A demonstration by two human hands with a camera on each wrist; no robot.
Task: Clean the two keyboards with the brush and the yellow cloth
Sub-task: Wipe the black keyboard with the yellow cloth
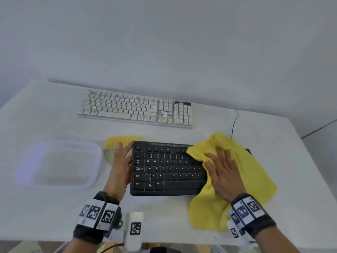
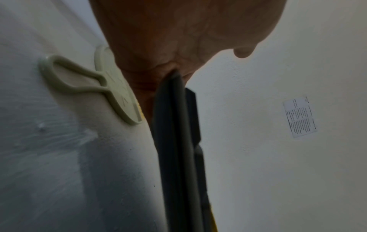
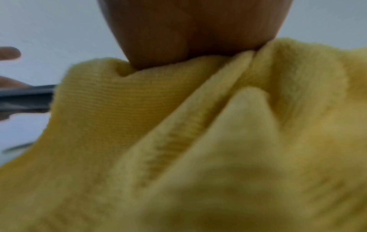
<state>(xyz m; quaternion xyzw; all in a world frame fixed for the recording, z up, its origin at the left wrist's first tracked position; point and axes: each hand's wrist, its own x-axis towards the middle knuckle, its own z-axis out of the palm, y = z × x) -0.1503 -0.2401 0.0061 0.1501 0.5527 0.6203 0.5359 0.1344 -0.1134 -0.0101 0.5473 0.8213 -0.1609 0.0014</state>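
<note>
- The black keyboard (image 1: 165,168) is sitting on the white worktop (image 1: 300,179) right in front of the person, so everything else is getting placed off that.
- The right hand (image 1: 223,177) is lying flat, fingers spread, pressing the yellow cloth (image 1: 255,181) onto the right end of the black keyboard. The cloth is draping off that end onto the worktop.
- The left hand (image 1: 121,165) is bracing the keyboard's left edge, fingers mostly straight against it, thumb side over the top corner. More steadying than gripping, it seems.
- The brush (image 1: 120,143) is lying just left of the keyboard's far-left corner, partly behind the left hand.
- The white keyboard (image 1: 135,108) is waiting well beyond the black one, and a clear tray (image 1: 60,164) is sitting off to its left.
- Handling guess: the cloth is looking soft and floppy, so it's probably bunching up unless it's pressed with a flat palm. The keyboard is looking light and stiff, likely sliding if it isn't held at an edge.
</note>
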